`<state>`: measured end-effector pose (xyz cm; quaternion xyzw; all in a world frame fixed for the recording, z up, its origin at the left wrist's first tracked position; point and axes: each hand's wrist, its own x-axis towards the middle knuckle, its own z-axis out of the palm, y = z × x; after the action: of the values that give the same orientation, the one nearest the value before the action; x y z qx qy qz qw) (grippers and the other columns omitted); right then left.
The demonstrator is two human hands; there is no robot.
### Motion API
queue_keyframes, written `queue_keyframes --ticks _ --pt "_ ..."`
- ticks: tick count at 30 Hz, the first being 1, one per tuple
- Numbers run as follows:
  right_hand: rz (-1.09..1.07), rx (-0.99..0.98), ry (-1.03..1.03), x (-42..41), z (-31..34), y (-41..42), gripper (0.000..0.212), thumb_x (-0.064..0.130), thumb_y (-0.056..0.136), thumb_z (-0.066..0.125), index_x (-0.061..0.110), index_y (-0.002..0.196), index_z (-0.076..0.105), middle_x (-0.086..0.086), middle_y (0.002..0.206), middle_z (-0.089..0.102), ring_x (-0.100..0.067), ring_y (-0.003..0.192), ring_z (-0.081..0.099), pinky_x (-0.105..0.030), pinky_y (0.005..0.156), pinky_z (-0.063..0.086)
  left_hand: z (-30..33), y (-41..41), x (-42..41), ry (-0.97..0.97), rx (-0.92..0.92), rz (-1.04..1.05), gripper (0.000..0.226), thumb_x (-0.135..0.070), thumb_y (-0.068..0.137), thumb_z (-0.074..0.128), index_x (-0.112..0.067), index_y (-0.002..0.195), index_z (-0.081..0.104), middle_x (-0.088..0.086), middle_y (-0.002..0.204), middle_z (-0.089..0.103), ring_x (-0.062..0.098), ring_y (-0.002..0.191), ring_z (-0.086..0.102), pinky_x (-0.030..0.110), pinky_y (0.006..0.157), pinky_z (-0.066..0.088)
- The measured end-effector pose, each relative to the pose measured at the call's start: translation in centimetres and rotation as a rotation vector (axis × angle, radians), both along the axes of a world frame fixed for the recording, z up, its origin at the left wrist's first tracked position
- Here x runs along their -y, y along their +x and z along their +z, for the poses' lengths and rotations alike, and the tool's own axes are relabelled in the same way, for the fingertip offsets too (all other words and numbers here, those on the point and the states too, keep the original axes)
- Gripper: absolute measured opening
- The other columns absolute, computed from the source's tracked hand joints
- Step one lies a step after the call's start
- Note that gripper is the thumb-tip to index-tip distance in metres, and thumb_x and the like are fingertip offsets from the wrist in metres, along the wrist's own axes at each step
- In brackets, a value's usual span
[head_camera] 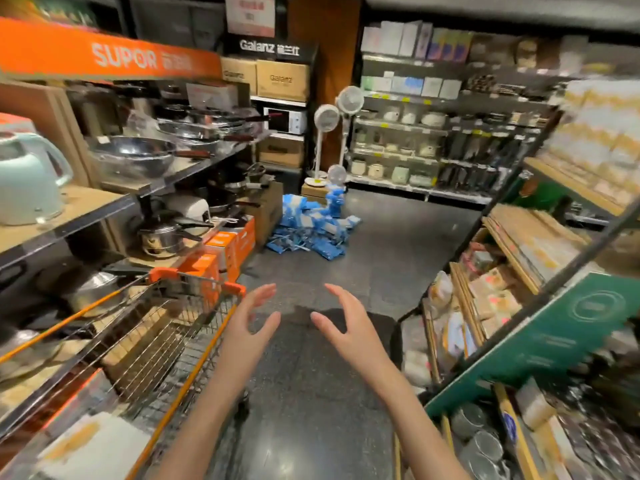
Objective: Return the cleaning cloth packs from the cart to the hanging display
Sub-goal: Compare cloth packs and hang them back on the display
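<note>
Dark speckled floor (pixel 398 237) runs down a shop aisle, cookware shelves (pixel 145 188) on the left, stacked goods on slanted racks (pixel 519 244) on the right. Up ahead, blue-and-white cleaning cloth packs (pixel 311 223) lie heaped on the floor against the end of the left shelving, some flat, some piled higher; print on them is too blurred to read. Both hands are raised over the aisle, empty: left hand (pixel 251 318) and right hand (pixel 348 322) face each other, fingers spread and only lightly bent, with a gap between them. That heap sits well beyond the hands, further down the aisle. Just left of the left hand stands the wire cart (pixel 166 327) with orange trim; its near end is cut off by the frame.
</note>
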<state>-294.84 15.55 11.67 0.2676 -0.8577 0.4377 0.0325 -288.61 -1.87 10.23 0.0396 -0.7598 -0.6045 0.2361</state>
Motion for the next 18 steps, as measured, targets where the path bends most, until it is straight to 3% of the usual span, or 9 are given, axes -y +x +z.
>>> queue_keyframes --ticks 5,9,11,13,15,18 --pt "0.203 0.026 0.020 7.0 -1.1 -4.9 0.066 0.058 0.083 0.051 0.031 0.140 0.033 0.026 0.129 0.031 0.006 0.127 0.025 -0.014 0.104 0.019 -0.5 -1.0 5.2 0.005 0.044 0.243 0.041 -0.007 0.089 0.063 -0.034 0.120 0.055 -0.014 0.122 0.058 0.008 0.116 0.053 0.034 0.102 0.041" --pt "0.417 0.026 0.054 12.5 -1.7 -8.8 0.049 0.052 0.087 0.055 0.046 0.129 0.032 0.038 0.122 0.029 0.015 0.116 0.025 0.006 0.091 0.016 -1.4 -2.2 8.6 0.021 0.064 0.451 0.040 -0.011 0.089 0.064 -0.032 0.122 0.054 -0.010 0.126 0.057 0.011 0.118 0.053 0.040 0.104 0.041" --pt "0.518 0.036 0.096 15.3 -2.3 -10.4 0.058 0.049 0.087 0.056 0.032 0.138 0.034 0.023 0.135 0.034 0.007 0.125 0.028 -0.004 0.101 0.020 -2.1 -2.5 10.0 0.046 0.085 0.551 0.039 -0.014 0.090 0.064 -0.032 0.123 0.054 -0.007 0.130 0.055 0.016 0.121 0.052 0.045 0.103 0.042" --pt "0.590 0.041 0.140 18.1 -3.1 -11.6 0.063 0.046 0.088 0.058 0.022 0.141 0.034 0.008 0.144 0.036 -0.004 0.132 0.031 -0.017 0.108 0.023 -2.7 -2.3 11.2 0.075 0.062 0.630 0.038 -0.013 0.089 0.064 -0.034 0.119 0.054 -0.007 0.129 0.056 0.010 0.119 0.053 0.037 0.101 0.044" --pt "0.665 0.042 0.166 20.8 -4.0 -12.3 0.062 0.044 0.088 0.058 0.020 0.141 0.035 0.005 0.145 0.037 -0.007 0.134 0.031 -0.014 0.104 0.020 -3.5 -1.7 12.4 0.073 0.041 0.720 0.038 -0.012 0.088 0.064 -0.036 0.116 0.053 -0.008 0.125 0.057 -0.004 0.113 0.052 0.021 0.098 0.043" --pt "0.769 0.053 0.180 24.8 -5.6 -12.6 0.061 0.043 0.088 0.059 0.022 0.140 0.037 0.005 0.146 0.036 -0.009 0.136 0.030 -0.022 0.110 0.022 -5.3 -0.2 14.6 0.105 0.090 0.856 0.038 -0.013 0.090 0.063 -0.033 0.121 0.052 -0.006 0.128 0.056 0.007 0.118 0.050 0.027 0.100 0.038"
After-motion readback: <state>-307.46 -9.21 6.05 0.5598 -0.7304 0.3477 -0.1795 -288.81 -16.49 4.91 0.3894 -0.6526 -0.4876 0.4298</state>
